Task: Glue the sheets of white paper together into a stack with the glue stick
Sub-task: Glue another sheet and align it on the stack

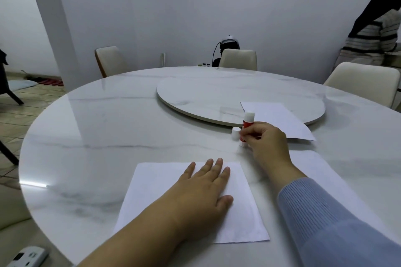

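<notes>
1. While the big round table [108,136] fills the middle of the frame, one white sheet [152,201] lies low in the center, with another sheet [282,121] up at the right.
2. The left hand [201,197] lies flat and open on the near sheet.
3. The right hand [264,138] is closed around the glue stick [247,122], right of center.
4. The small cap [235,133] stands just beside the stick. I think it is best to keep pressing the sheet still and rub glue out to the edges.

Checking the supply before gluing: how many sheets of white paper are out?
3 visible: one under the left hand, one beneath the right forearm, one overlapping the turntable's near edge. Any stacked sheets wouldn't show.
</notes>
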A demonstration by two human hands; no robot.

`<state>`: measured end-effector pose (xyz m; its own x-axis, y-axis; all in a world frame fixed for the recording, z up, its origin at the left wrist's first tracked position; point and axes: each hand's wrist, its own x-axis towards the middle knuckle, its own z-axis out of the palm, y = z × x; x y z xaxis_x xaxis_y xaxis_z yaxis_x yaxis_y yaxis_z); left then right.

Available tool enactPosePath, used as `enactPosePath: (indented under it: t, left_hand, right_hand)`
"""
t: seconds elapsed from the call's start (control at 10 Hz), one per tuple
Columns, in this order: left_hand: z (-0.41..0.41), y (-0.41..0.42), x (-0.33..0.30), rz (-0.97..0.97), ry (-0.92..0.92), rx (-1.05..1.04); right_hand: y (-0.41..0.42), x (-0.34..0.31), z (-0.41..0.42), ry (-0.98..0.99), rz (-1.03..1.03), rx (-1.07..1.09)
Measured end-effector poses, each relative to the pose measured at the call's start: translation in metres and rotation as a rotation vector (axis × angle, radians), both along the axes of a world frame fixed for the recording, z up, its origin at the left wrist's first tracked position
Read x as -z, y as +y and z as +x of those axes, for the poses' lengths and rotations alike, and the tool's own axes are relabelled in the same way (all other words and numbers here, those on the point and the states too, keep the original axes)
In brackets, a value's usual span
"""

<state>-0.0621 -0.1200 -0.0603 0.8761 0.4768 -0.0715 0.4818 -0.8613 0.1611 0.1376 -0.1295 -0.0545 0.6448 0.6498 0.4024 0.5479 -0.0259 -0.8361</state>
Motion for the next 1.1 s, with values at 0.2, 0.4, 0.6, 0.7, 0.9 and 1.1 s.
enactPosePath:
  t: [0.2, 0.4, 0.6, 0.7, 0.9, 1.1]
  left_hand:
    - [0.001, 0.0, -0.001, -0.002, 0.01, 0.002]
    - [0.0, 0.002, 0.001, -0.005, 0.013, 0.0]
    - [0.004, 0.006, 0.003, -0.003, 0.006, 0.004]
    - [0.008, 0.01, 0.002, -0.017, 0.009, 0.01]
    - [0.028, 0.012, -0.004, -0.032, -0.068, 0.02]
    - [0.005, 0.016, -0.028, -0.312, -0.683, -0.243]
  right_hand:
    - [0.005, 0.001, 0.004, -0.103, -0.082, 0.027]
    - [-0.033, -0.04, 0.024, -0.035, 0.083, 0.237]
    - [-0.093, -0.056, 0.05, -0.298, -1.155, -0.109]
    - [-0.094, -0.053, 0.045, -0.398, -1.107, -0.056]
    - [-0.104, -0.053, 0.038, -0.484, -1.094, 0.082]
    - [-0.148, -0.098, 0.059, -0.294, -0.968, -0.109]
